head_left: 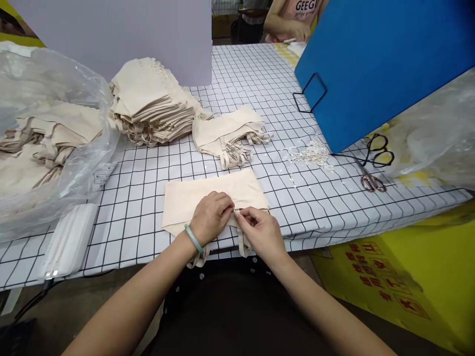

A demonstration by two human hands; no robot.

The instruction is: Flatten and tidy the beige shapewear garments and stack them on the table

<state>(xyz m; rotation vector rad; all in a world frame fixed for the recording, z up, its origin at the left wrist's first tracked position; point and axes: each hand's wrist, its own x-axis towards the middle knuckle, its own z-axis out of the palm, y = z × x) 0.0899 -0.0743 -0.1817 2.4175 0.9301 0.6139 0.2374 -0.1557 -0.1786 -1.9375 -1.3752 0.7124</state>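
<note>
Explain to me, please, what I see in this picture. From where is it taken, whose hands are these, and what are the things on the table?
The picture comes from a camera worn on a person's head, looking down at their own bare hands; no machine is here. The left hand, with a green bracelet, and the right hand pinch the near edge of a beige cloth at one small spot. The cloth lies on a checked table. Behind it are a small pile and a tall stack of similar cloth, more in a plastic bag, white scraps, scissors and a blue board. Another person sits at the far end.
</note>
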